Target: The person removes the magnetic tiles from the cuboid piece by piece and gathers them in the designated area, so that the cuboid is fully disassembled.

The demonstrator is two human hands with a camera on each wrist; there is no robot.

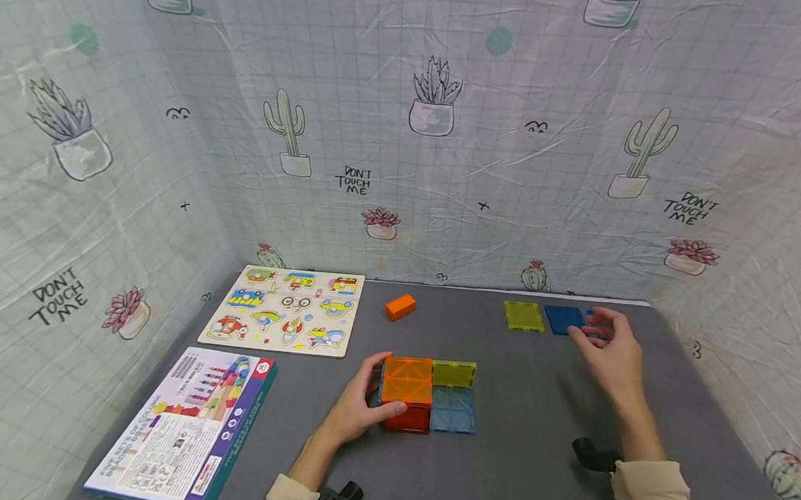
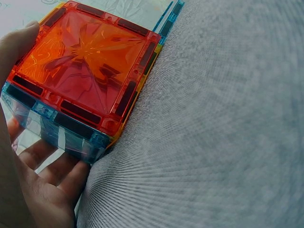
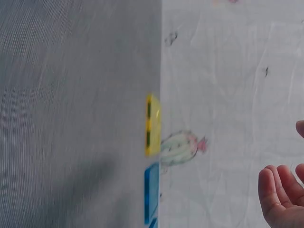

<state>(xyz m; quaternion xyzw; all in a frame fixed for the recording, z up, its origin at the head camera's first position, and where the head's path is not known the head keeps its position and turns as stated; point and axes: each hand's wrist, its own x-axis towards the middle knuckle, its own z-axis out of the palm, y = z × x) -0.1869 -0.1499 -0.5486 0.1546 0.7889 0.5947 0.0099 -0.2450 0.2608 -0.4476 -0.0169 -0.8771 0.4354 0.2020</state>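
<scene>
My left hand (image 1: 352, 411) grips a cube of see-through magnetic tiles (image 1: 407, 380), thumb at the front and fingers along its left side. The cube has an orange top and a red front; the left wrist view shows its red tile (image 2: 85, 66) and a blue side tile (image 2: 57, 123) beside the fingers. Joined at the cube's right are a flat blue tile (image 1: 454, 411) and an upright yellow-green tile (image 1: 454, 374). At the back right, my right hand (image 1: 611, 357) hovers with loosely bent fingers by a blue tile (image 1: 564, 321), partly covering another blue tile.
A yellow-green tile (image 1: 525, 316) lies left of the back blue tiles. An orange block (image 1: 400, 307) sits at the back middle. To the left are a wooden picture puzzle board (image 1: 274, 330) and a flat toy box (image 1: 181, 429). Printed cloth (image 1: 486, 155) walls the table.
</scene>
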